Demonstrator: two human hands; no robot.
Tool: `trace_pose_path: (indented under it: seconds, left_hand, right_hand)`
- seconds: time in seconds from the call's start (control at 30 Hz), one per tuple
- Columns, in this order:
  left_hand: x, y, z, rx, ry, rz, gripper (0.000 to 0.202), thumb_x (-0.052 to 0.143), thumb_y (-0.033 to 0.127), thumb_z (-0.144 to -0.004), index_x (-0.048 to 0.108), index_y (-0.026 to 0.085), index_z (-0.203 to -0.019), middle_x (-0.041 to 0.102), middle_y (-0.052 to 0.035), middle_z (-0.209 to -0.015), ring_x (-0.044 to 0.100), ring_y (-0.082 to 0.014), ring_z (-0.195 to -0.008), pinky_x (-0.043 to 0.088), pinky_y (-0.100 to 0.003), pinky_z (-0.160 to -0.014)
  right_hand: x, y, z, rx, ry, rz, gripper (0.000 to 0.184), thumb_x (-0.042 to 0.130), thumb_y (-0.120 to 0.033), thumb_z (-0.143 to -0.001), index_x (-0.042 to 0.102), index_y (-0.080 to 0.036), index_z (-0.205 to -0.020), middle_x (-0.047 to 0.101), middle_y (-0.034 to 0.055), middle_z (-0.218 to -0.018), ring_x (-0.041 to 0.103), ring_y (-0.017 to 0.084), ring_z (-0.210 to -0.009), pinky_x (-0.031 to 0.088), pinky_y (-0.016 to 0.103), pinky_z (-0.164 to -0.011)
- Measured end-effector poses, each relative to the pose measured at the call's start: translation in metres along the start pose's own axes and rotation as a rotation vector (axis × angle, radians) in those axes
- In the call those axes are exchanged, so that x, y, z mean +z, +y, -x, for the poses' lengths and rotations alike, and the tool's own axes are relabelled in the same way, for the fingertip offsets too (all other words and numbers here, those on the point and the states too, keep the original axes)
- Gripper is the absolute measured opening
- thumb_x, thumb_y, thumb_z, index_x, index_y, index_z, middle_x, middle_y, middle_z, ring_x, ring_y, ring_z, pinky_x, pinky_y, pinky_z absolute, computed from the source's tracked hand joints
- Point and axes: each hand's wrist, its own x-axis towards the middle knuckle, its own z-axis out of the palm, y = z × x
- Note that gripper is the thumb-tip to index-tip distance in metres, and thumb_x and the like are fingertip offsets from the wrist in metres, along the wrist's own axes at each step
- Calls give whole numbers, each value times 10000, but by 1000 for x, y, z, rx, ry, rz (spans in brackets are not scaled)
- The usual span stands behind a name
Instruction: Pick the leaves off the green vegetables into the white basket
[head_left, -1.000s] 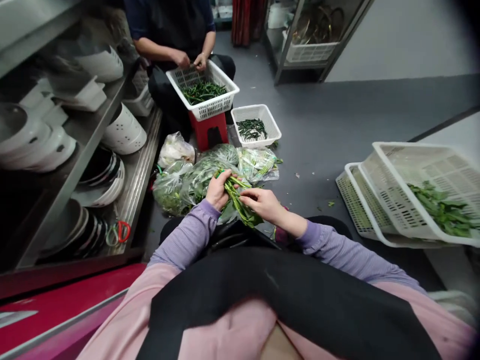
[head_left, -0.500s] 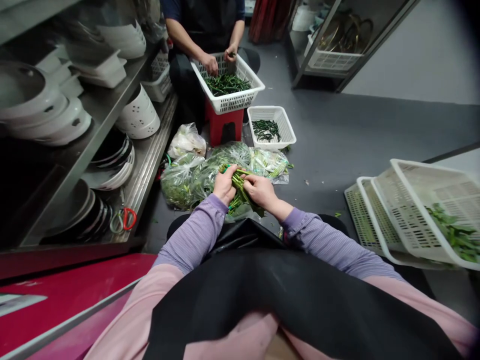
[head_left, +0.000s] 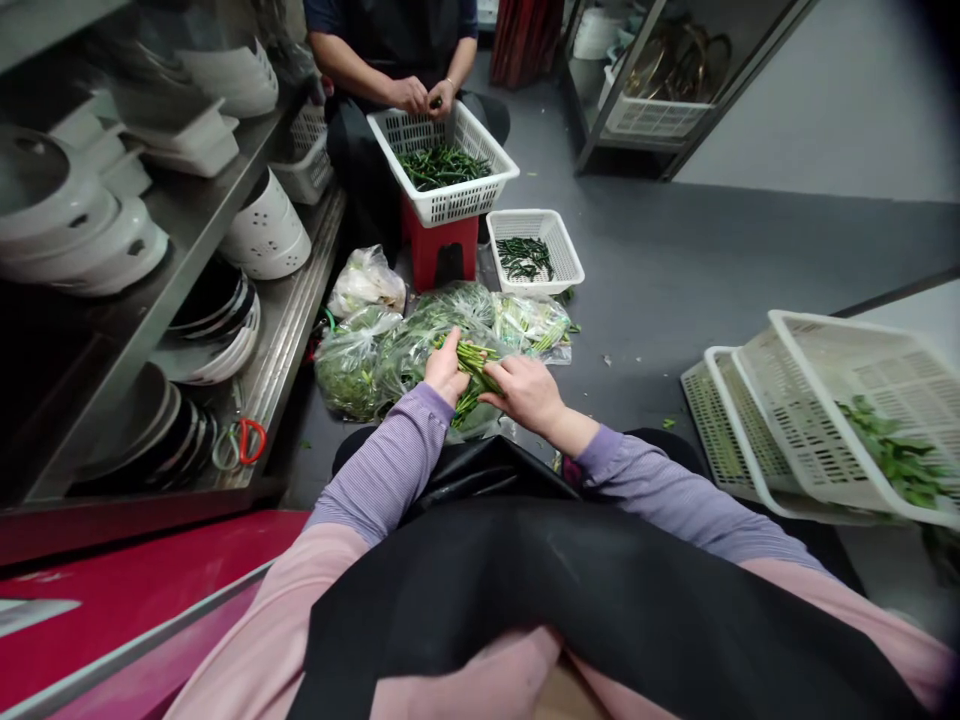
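My left hand (head_left: 444, 372) is wrapped round a bunch of green stalks (head_left: 471, 358) held over my lap. My right hand (head_left: 526, 392) is closed on the same bunch from the right, fingers pinching the stems near the cut ends. Leafy ends hang down between the two hands. Just beyond lie several clear plastic bags of greens (head_left: 390, 350) on the grey floor.
Stacked white baskets (head_left: 817, 440) with leafy greens sit at my right. Another person sits opposite, hands over a white basket of green stalks (head_left: 442, 165) on a red stool (head_left: 439, 250). A smaller basket (head_left: 534, 255) lies beside it. A steel shelf of white dishes (head_left: 135, 250) runs along the left.
The view has shifted slightly. My hands stayed on the bunch, and the right hand moved a little along the stems. The other person's hands came together over their basket.
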Motion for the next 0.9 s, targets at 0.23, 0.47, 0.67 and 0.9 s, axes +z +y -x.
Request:
trace_pose_path:
  seconds: [0.23, 0.47, 0.67, 0.9]
  left_hand:
    - [1, 3, 2, -167, -79, -38, 184, 490, 167, -846, 492, 129, -667, 532, -9, -519, 537, -111, -461, 492, -257, -574]
    - [1, -7, -2, -160, -73, -34, 195, 480, 201, -869, 486, 134, -687, 529, -5, -535, 539, -109, -501, 479, -249, -606]
    - [0, -13, 0, -95, -67, -70, 173, 507, 206, -858, 489, 133, -702, 528, 4, -516, 526, -106, -470, 449, -231, -540]
    - [-2, -10, 1, -56, -40, -123, 135, 571, 182, -813, 509, 116, -712, 572, -19, -544, 567, -109, -502, 499, -253, -584]
  right_hand:
    - [-8, 28, -15, 116, 18, -354, 210, 545, -320, -834, 689, -220, -950, 521, 26, -751, 490, 136, -688, 373, 248, -657]
    - [-5, 17, -11, 15, -24, -91, 293, 537, -422, -828, 701, -186, -889, 536, 54, -765, 488, 155, -707, 342, 265, -633]
    - [4, 1, -17, 115, 6, 18, 258, 448, -304, -876, 659, -166, -817, 552, 64, -785, 488, 151, -704, 321, 261, -628]
    - [-8, 15, -32, 77, -228, -81, 181, 493, -273, -822, 645, -177, -798, 570, 46, -788, 501, 140, -688, 330, 248, -613]
